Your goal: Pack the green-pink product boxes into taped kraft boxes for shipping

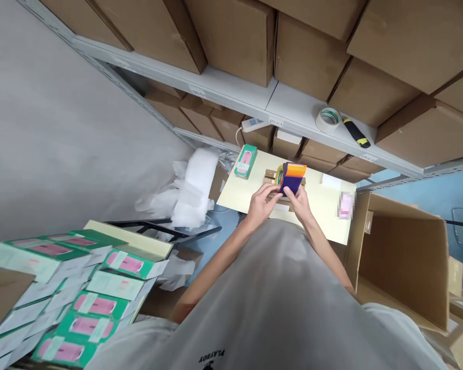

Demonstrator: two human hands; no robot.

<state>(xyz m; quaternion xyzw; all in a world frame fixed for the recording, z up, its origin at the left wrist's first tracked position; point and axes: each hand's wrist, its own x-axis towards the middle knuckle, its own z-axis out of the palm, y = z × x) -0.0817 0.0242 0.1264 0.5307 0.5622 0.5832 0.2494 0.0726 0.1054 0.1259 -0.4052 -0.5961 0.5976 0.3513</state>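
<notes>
From my remote seat, the right hand (301, 203) has its grip closed on a flat, dark purple and orange piece (292, 184), thumb across the front. The left hand (261, 203) is at the piece's lower left edge, fingertips nearly together; I cannot tell whether its grip pinches anything. The piece is held up over the pale yellow worktop (321, 206), near its middle. I judge the step in hand to be two-handed handling of this piece; the next move calls for a firm right hold and a careful left fingertip.

Just behind the piece is a yellow-rimmed roll of tape (279, 175), beside brown cardboard (270, 174). Farther left on the worktop lies a green box with a pink panel (246, 161). To the right, beyond the worktop's edge, stands a large, open brown cardboard carton (405, 257).
</notes>
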